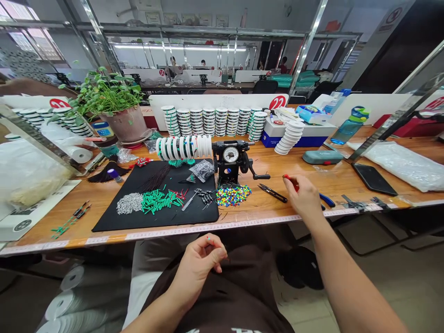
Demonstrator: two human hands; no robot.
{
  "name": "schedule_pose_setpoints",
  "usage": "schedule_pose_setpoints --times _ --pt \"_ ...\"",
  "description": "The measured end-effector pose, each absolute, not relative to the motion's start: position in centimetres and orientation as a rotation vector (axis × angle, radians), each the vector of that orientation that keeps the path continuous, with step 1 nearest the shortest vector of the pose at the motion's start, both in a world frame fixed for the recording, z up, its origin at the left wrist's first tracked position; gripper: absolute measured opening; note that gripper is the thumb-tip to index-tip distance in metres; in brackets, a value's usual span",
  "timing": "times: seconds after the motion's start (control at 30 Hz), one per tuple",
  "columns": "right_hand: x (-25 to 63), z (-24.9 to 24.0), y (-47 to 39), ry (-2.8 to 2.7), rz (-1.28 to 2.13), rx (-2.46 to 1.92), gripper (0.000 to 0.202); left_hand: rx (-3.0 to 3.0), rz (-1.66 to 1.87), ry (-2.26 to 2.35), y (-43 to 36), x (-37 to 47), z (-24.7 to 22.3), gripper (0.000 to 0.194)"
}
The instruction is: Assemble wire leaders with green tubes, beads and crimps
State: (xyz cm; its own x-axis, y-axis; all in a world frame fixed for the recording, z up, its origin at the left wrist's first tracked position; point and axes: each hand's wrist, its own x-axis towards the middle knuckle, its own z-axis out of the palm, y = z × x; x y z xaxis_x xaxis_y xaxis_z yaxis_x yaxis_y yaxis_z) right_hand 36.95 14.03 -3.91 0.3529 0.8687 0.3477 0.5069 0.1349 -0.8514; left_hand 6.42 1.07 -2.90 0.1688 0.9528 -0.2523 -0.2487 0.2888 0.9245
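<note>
Black thread snips [273,193] lay on the counter [282,163] beside the right hand [304,196]; the left hand [199,266] hovered over the lap [243,286], both hands' fingers [218,254] bent, any grip impossible to tell.

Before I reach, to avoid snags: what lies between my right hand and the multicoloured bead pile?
In the head view, black scissor-like snips lie on the wooden tabletop between your right hand and the beads.

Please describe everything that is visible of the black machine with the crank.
The black, metal-looking machine stands upright on the wooden table. Its front bears a round white dial; gears and a crank are at picture right. White spools line up at its left. Colourful beads lie before its base. The right hand is apart from it.
</note>
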Motion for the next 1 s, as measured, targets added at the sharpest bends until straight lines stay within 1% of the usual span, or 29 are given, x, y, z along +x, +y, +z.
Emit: schedule_pose_setpoints --times 0.07,0.17,0.23,0.27,0.33,0.37,0.4,0.43,0.5,0.57,0.67,0.73,0.8,0.9,1.0 --pt "38.5 -3.6 15.9 -1.355 0.302 -1.56 0.032 0.947 1.066 1.038 1.1 6.2 -2.7 0.03" --pt "36.9 -3.4 14.9 -1.44 0.182 -1.511 0.027 1.087 1.126 1.063 1.2 5.9 -2.3 0.025" --pt "33.8 -3.3 12.0 -1.534 0.258 -1.411 0.026 1.183 1.183 1.094 1.3 5.8 -1.8 0.022" --pt "32.0 -3.3 10.1 -1.59 0.373 -1.356 0.026 1.222 1.21 1.107 1.3 5.7 -1.6 0.02" --pt "28.3 -3.2 6.3 -1.66 1.062 -1.119 0.027 1.279 1.245 1.121 1.4 5.7 -1.4 0.016" --pt "26.6 -3.3 4.6 -1.609 1.342 -0.989 0.028 1.304 1.246 1.119 1.4 5.8 -1.3 0.015" --pt "25.2 -3.4 3.3 -1.514 1.539 -0.891 0.029 1.326 1.239 1.118 1.3 5.8 -1.3 0.015" --pt "24.0 -3.6 2.2 -1.408 1.662 -0.842 0.029 1.348 1.231 1.117 1.3 5.7 -1.3 0.014" --pt "22.5 -4.2 1.1 -1.233 1.733 -0.847 0.029 1.371 1.227 1.119 1.3 5.6 -1.5 0.013" --pt "21.9 -5.0 1.0 -1.184 1.7 -0.915 0.032 1.363 1.252 1.114 1.3 5.5 -1.6 0.01" --pt "22.4 -5.4 1.2 -1.36 1.56 -1.018 0.028 1.379 1.285 1.123 1.3 5.2 -1.6 0.011" --pt "23.1 -4.9 1.4 -1.561 1.31 -1.064 0.018 1.459 1.286 1.181 1.4 5.1 -1.5 0.01" --pt "23.9 -4.0 1.5 -1.712 0.97 -1.035 0.01 1.59 1.259 1.259 1.3 5.0 -1.4 0.008" --pt "24.3 -2.4 1.7 -1.838 0.594 -0.886 0.02 1.802 1.199 1.329 1.2 5.0 -1.2 0.007" --pt "23.9 -1.6 2.1 -1.958 0.409 -0.789 0.02 1.93 1.177 1.345 1.1 4.9 -1.3 0.009"
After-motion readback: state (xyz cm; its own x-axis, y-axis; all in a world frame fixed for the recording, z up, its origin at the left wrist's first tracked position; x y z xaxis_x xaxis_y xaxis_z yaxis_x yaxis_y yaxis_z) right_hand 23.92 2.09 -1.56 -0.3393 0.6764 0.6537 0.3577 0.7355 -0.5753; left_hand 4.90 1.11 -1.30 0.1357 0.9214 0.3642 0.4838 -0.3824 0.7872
